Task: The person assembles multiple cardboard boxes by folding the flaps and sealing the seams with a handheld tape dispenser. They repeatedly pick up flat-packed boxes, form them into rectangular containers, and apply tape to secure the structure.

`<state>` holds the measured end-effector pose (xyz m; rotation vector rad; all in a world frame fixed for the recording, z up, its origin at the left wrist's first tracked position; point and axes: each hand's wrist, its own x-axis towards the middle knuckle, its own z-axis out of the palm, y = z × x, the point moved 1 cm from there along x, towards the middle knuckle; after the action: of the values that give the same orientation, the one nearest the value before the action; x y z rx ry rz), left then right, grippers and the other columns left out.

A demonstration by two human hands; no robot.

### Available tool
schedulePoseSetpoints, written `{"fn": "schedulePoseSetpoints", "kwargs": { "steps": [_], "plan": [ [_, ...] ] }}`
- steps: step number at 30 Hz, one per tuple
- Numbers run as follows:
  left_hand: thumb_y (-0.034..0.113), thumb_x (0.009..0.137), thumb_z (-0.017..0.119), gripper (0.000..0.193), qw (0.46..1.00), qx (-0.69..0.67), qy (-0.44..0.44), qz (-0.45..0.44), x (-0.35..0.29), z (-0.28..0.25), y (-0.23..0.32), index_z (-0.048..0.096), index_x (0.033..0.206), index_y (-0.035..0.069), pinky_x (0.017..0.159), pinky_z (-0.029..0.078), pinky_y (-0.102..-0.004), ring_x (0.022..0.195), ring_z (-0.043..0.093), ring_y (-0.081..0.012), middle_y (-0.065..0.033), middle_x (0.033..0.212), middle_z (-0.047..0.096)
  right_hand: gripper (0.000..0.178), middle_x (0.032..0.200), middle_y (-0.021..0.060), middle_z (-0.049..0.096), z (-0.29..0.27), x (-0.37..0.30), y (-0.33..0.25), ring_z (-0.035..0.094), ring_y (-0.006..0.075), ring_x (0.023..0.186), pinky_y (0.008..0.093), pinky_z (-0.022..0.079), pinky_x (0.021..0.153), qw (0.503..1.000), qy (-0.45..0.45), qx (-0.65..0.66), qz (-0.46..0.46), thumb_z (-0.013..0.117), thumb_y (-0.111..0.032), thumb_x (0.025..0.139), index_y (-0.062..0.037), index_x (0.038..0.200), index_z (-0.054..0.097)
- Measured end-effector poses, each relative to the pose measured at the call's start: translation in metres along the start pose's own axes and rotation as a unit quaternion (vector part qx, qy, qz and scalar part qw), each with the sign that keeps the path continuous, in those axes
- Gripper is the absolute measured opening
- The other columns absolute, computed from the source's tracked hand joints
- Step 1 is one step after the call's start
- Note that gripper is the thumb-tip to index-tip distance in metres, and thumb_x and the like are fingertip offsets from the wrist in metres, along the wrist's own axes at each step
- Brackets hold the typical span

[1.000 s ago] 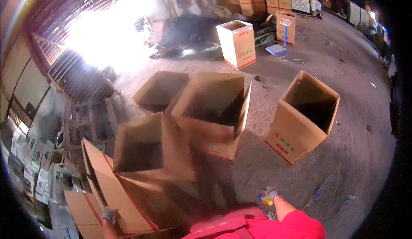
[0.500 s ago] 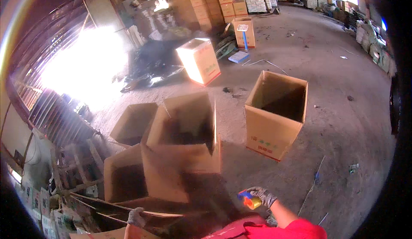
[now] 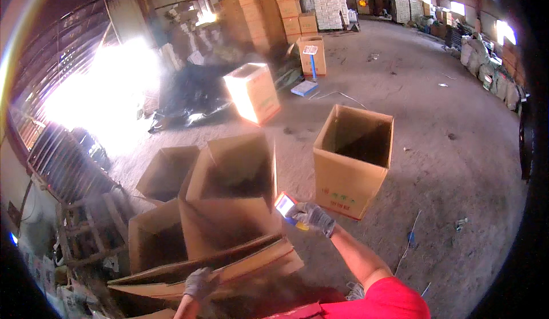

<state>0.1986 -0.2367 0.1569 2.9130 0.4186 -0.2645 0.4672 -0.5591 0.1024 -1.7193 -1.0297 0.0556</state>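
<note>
My right hand [image 3: 311, 217], in a grey glove, is raised in front of me and closed on a small red and yellow tool [image 3: 287, 207], next to an open cardboard box [image 3: 231, 190]. My left hand [image 3: 199, 283], also gloved, grips the edge of a stack of flattened cardboard [image 3: 223, 266] at the bottom of the view. Two more open boxes [image 3: 154, 236] stand to the left of the near box. Another open box [image 3: 351, 159] stands apart on the right.
A sunlit box [image 3: 253, 92] sits farther off on the concrete floor [image 3: 452, 164]. Tall stacks of boxes [image 3: 269, 10] line the back. A blue and white scale [image 3: 309, 70] stands near them. A metal rack [image 3: 68, 164] and bright doorway are on the left.
The view has swung so the boxes now sit lower and nearer. My right hand has risen from the bottom edge toward the near box with the tool. My left hand has come onto the flat cardboard.
</note>
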Motion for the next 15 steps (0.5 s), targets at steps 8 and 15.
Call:
{"fn": "schedulePoseSetpoints", "kwargs": {
  "steps": [8,15],
  "plan": [
    [0.044,0.086,0.055,0.044,0.955,-0.197,0.084,-0.207,-0.084,0.007,-0.146,0.064,0.108,0.007,0.083,0.048,-0.0426,0.096,0.061,-0.037,-0.018,0.101,0.065,0.017,0.081,0.0006,0.065,0.032,0.075,-0.055,0.059,0.0123,0.076,0.0282,0.047,0.072,0.977,-0.13,0.151,0.069,0.058,-0.019,0.086,-0.0067,0.091,0.068],
    [0.043,0.083,0.058,0.043,0.948,-0.09,0.123,-0.279,-0.117,0.016,-0.15,0.062,0.11,0.009,0.08,0.048,-0.0456,0.092,0.062,-0.0374,-0.0186,0.096,0.066,0.02,0.074,0.0064,0.065,0.16,0.112,-0.06,0.062,0.0195,0.073,0.0341,0.047,0.067,0.896,-0.443,-0.029,-0.014,0.065,-0.022,0.075,-0.0076,0.087,0.07]
  ]
}}
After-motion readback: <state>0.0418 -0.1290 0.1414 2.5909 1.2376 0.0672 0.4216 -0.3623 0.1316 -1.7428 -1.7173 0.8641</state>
